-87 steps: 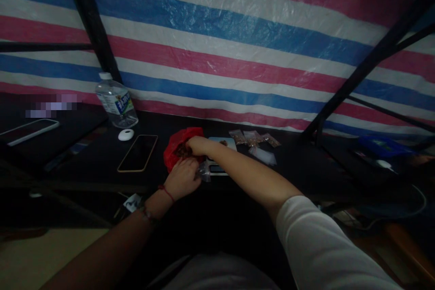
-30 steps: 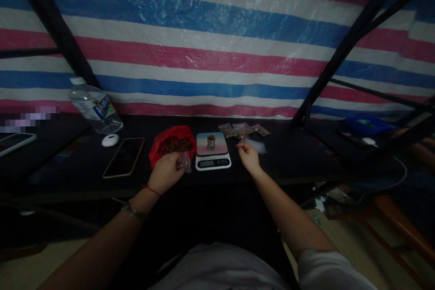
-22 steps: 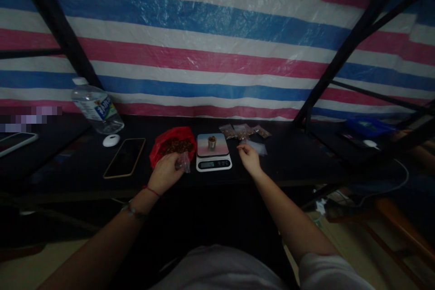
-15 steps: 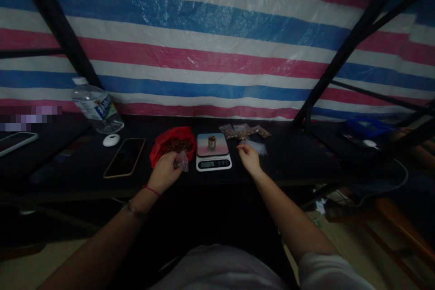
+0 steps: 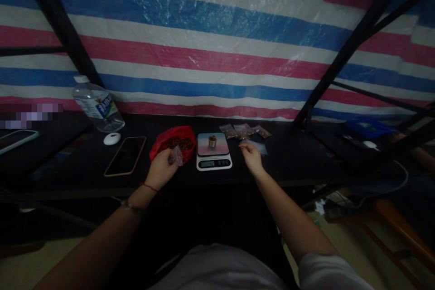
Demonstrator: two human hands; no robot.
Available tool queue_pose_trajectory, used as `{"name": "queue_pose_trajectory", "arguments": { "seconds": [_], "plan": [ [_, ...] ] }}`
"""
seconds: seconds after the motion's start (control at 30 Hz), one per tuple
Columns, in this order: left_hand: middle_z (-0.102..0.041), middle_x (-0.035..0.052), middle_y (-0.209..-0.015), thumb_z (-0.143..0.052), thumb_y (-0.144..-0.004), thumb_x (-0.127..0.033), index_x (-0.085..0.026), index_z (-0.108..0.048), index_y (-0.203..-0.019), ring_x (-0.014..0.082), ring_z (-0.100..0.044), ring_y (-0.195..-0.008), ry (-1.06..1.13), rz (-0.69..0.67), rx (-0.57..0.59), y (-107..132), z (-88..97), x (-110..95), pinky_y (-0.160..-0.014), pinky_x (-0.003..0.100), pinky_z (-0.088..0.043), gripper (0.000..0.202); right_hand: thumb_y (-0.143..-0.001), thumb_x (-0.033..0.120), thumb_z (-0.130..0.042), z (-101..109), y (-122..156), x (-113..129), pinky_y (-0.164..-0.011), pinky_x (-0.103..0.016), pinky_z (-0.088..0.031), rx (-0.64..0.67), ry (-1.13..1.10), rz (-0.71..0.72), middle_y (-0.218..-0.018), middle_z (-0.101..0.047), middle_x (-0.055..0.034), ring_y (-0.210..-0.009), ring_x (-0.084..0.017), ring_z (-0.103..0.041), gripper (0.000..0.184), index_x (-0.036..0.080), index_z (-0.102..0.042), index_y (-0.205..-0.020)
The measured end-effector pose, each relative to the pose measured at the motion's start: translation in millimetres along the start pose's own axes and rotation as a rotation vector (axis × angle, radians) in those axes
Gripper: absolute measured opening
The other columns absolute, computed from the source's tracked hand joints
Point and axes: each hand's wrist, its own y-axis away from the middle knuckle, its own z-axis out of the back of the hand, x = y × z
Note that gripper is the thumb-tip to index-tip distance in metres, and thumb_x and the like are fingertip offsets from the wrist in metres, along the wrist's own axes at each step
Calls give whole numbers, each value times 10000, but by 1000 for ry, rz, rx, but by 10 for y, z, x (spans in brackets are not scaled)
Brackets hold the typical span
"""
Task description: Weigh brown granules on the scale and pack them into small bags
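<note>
My left hand pinches a small clear plastic bag over the near edge of an open red bag that holds small dark brown pieces. To its right stands a white kitchen scale, its display lit but unreadable. On its plate is a small metal-looking cup heaped with brown bits. My right hand is right of the scale with fingertips pressed together; whether anything is between them I cannot make out. Just beyond it are flat clear bags and several small filled bags.
On the left of the black table are a phone, a white rounded case and a clear bottle. Dark metal posts flank a striped plastic sheet. Another person's arm shows at far right.
My left hand has shifted slightly up and left with the plastic bag. My right hand has moved a little to the right, its fingers still pinched.
</note>
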Motion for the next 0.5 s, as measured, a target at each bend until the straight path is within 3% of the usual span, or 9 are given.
{"name": "queue_pose_trajectory", "arguments": {
  "seconds": [0.23, 0.4, 0.5],
  "plan": [
    [-572, 31, -719, -520, -736, -375, -184, -509, -770, 182, -562, -666, 37, 26, -26, -1, 81, 11, -603, 289, -419, 195, -774, 402, -472, 23, -1, 30, -623, -286, -438, -31, -53, -11, -674, -624, -19, -647, -183, -572, 300, 178, -665, -822],
    [-575, 26, -759, -521, -777, -407, -189, -500, -783, 173, -556, -702, 113, -73, -161, 82, 190, -179, -676, 296, -457, 219, -801, 364, -442, 65, 2, 121, -569, -261, -421, -56, -56, -34, -623, -577, -1, -607, -166, -545, 286, 176, -646, -871],
    [-589, 21, -791, -535, -784, -378, -186, -510, -856, 163, -565, -705, 212, -154, -154, 186, 190, -353, -686, 288, -470, 206, -816, 335, -437, 70, 74, 320, -549, -252, -407, -62, -81, 2, -622, -545, 12, -570, -147, -507, 266, 180, -612, -942]
  ]
}}
